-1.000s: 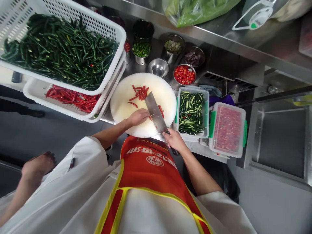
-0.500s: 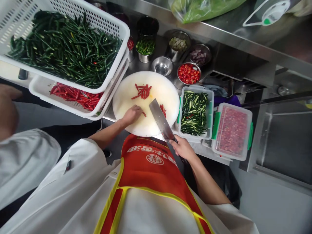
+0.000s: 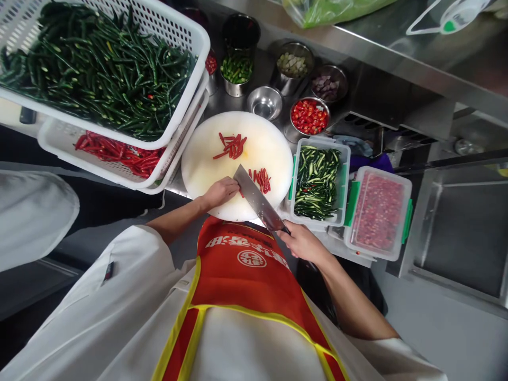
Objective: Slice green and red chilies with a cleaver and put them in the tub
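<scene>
My right hand (image 3: pixel 300 241) grips the handle of a cleaver (image 3: pixel 260 201), its broad blade slanting over the round white cutting board (image 3: pixel 198 159). Close to the blade's far end, my left hand (image 3: pixel 222 192) rests on the board with its fingers curled together on a red chili, most of which they hide. A small red tip shows by the blade. To the right of the cleaver lie cut red chili pieces (image 3: pixel 262 181). Farther back on the board is a loose pile of whole red chilies (image 3: pixel 232 145).
At left, a white basket of green chilies (image 3: pixel 115 74) sits above another with red chilies (image 3: pixel 123 153). Behind the board stand an empty metal bowl (image 3: pixel 265 103) and a bowl of chopped red chilies (image 3: pixel 309 116). Right are a tub of sliced green chilies (image 3: pixel 318 182) and a lidded box (image 3: pixel 379 211).
My left hand has shifted right with the chili, up to the blade. The cleaver has moved slightly left, uncovering more cut pieces. The neighbouring person's arm at left has gone from view.
</scene>
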Action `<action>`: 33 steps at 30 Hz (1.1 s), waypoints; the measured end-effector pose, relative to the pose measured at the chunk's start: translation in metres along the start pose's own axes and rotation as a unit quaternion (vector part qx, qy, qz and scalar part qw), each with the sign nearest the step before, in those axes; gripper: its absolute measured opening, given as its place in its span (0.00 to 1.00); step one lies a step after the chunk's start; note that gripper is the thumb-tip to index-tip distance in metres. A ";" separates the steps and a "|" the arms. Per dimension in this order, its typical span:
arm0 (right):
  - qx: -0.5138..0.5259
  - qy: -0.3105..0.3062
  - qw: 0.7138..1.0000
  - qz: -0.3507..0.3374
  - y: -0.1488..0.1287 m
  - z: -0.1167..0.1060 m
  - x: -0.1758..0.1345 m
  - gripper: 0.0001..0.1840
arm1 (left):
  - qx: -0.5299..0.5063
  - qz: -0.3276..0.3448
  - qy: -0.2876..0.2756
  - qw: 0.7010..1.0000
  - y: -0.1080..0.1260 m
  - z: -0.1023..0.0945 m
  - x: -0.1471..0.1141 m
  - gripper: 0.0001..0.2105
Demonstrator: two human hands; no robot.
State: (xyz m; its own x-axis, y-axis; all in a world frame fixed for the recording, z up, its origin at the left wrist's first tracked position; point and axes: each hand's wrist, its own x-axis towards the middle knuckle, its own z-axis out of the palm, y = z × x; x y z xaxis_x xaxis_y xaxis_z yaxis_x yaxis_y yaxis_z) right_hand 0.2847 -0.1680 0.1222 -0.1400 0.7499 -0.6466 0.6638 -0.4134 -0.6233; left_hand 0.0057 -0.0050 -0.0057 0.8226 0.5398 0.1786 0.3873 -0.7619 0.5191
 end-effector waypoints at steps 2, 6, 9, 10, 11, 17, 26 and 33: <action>-0.012 0.002 1.000 -0.012 -0.002 0.003 0.008 0.09 | -0.003 -0.003 0.003 1.000 0.001 0.000 0.000 0.14; -0.045 0.040 0.997 -0.046 -0.011 0.018 0.040 0.08 | 0.000 -0.001 0.018 1.000 0.000 0.001 -0.002 0.13; -0.049 0.045 0.996 -0.053 -0.009 0.021 0.048 0.09 | 0.005 0.011 0.029 1.000 -0.003 0.003 -0.004 0.12; -0.045 0.037 0.997 -0.053 -0.006 0.020 0.045 0.09 | 0.006 0.014 0.032 0.999 -0.004 0.004 -0.004 0.12; -0.040 0.028 0.997 -0.053 -0.002 0.019 0.041 0.10 | 0.008 0.015 0.037 0.999 -0.004 0.005 -0.004 0.12; -0.052 0.043 0.996 -0.055 -0.004 0.024 0.043 0.11 | 0.019 0.023 0.043 0.999 -0.006 0.005 -0.005 0.11; 0.046 -0.049 0.997 0.025 0.034 0.006 0.007 0.14 | 0.032 0.008 0.037 0.999 -0.006 0.003 -0.005 0.11; 0.035 -0.007 0.999 -0.035 0.007 0.024 0.035 0.11 | 0.038 -0.010 0.047 0.998 -0.010 0.004 -0.005 0.11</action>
State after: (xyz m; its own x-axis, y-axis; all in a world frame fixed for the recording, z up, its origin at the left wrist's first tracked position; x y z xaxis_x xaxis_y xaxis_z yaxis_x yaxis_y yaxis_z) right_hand 0.2664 -0.1566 0.0845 -0.1944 0.7715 -0.6057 0.5984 -0.3960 -0.6965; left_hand -0.0002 -0.0016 -0.0154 0.7737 0.5830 0.2480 0.4360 -0.7740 0.4592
